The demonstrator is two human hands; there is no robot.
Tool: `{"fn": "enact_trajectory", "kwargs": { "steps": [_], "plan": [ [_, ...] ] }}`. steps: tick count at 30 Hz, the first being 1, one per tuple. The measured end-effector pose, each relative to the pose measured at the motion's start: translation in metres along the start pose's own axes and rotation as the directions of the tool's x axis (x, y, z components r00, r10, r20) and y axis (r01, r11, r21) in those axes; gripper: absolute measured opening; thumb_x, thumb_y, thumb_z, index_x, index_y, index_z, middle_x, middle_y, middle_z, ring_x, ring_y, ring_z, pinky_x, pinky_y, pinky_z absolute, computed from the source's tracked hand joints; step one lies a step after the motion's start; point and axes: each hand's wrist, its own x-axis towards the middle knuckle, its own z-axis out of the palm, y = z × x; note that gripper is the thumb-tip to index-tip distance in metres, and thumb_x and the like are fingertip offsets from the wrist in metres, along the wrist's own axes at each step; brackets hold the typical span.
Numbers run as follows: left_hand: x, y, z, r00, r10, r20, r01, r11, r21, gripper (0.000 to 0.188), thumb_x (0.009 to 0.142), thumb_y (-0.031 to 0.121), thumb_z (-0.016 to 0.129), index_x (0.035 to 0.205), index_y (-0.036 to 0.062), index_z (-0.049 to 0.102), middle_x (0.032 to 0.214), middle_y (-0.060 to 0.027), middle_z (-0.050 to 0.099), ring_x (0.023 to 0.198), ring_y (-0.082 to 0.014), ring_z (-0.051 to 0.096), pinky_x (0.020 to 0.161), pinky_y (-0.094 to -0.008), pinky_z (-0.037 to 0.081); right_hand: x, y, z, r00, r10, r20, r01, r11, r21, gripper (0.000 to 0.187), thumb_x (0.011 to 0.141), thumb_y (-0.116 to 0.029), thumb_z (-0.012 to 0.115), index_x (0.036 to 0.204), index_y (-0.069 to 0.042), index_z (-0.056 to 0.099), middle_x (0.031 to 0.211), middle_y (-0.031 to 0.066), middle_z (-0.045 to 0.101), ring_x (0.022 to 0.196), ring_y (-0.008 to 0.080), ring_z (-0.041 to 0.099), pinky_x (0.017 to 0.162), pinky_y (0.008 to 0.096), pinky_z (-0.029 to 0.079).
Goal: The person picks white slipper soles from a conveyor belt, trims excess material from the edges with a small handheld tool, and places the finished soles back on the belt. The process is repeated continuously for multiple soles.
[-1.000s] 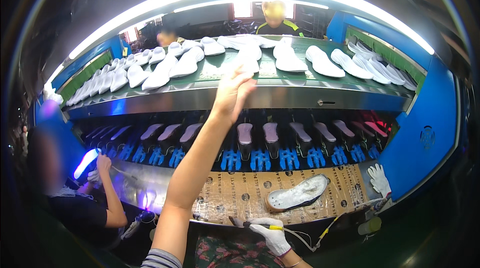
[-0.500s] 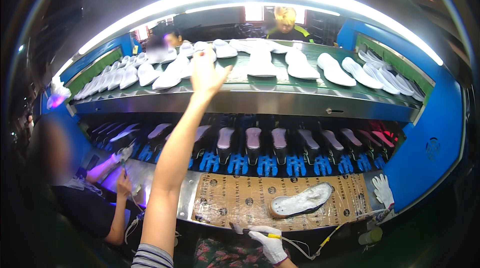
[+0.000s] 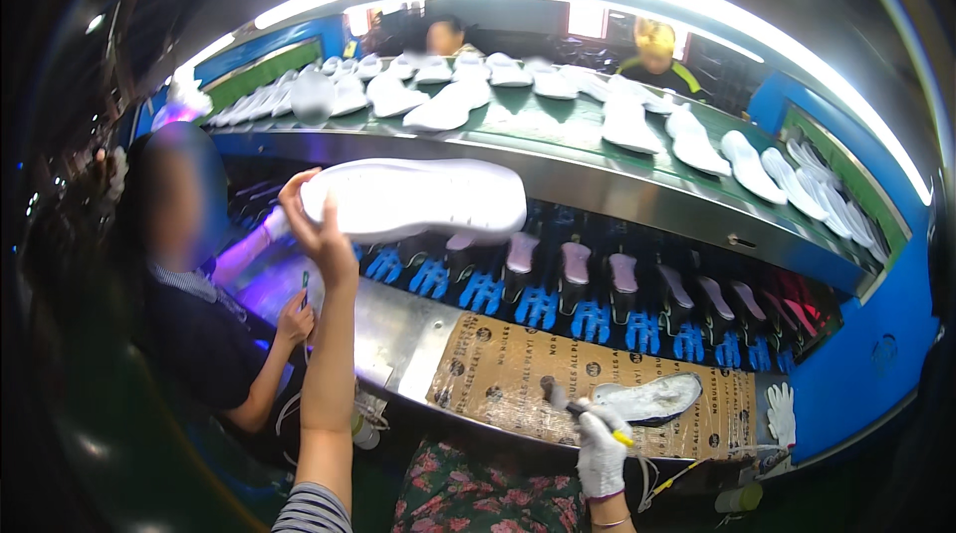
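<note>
Shoe sole (image 3: pixel 423 196), plain white, is raised left of centre in front of the green belt (image 3: pixel 548 127), its left end gripped by the bare left hand (image 3: pixel 326 232), while the gloved right hand (image 3: pixel 602 451) is closed around a brush (image 3: pixel 564 400) over brown cardboard (image 3: pixel 508 384). The raised piece is not yet set down and the brush is well apart from it, though whether it is coated cannot be told; a patchy whitish sole (image 3: pixel 647 399) lies on the cardboard, and many white soles (image 3: pixel 629 125) remain on the belt. Dark lettering and round marks repeat across the cardboard, with no writing discernible on the raised piece.
</note>
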Motion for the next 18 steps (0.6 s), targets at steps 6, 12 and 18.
{"fn": "enact_trajectory", "kwargs": {
  "steps": [6, 12, 18],
  "plan": [
    [-0.126, -0.003, -0.117, 0.615, -0.719, 0.322, 0.755, 0.655, 0.021, 0.018, 0.101, 0.010, 0.062, 0.114, 0.0004, 0.071, 0.107, -0.0050, 0.071, 0.092, -0.0113, 0.066, 0.082, -0.0244, 0.053, -0.012, -0.021, 0.040, 0.981, -0.111, 0.160, 0.120, 0.992, -0.046, 0.015, 0.086, 0.008, 0.071, 0.100, 0.003, 0.073, 0.114, 0.0185, 0.074, 0.103, 0.0257, 0.072, 0.089, 0.0355, 0.060],
    [-0.303, 0.032, -0.164, -0.120, -0.857, 0.502, 0.992, -0.086, 0.090, 0.028, 0.104, 0.026, 0.064, 0.113, 0.0015, 0.073, 0.102, -0.0069, 0.075, 0.088, -0.0137, 0.071, 0.080, -0.0300, 0.058, -0.023, 0.004, 0.080, 0.798, -0.035, 0.602, 0.358, 0.830, -0.427, 0.019, 0.078, 0.002, 0.085, 0.096, 0.000, 0.080, 0.104, 0.0149, 0.079, 0.097, 0.0245, 0.076, 0.090, 0.0352, 0.058],
    [-0.347, 0.113, -0.205, -0.427, -0.542, 0.724, 0.778, -0.628, -0.011, 0.109, 0.094, 0.088, 0.028, 0.163, 0.0032, 0.034, 0.160, -0.0206, 0.047, 0.144, -0.0390, 0.050, 0.122, -0.0547, 0.037, -0.019, 0.028, 0.081, 0.765, 0.027, 0.644, 0.365, 0.805, -0.467, 0.016, 0.080, 0.003, 0.083, 0.094, -0.003, 0.080, 0.100, 0.0130, 0.080, 0.091, 0.0223, 0.077, 0.083, 0.0343, 0.060]
  ]
}}
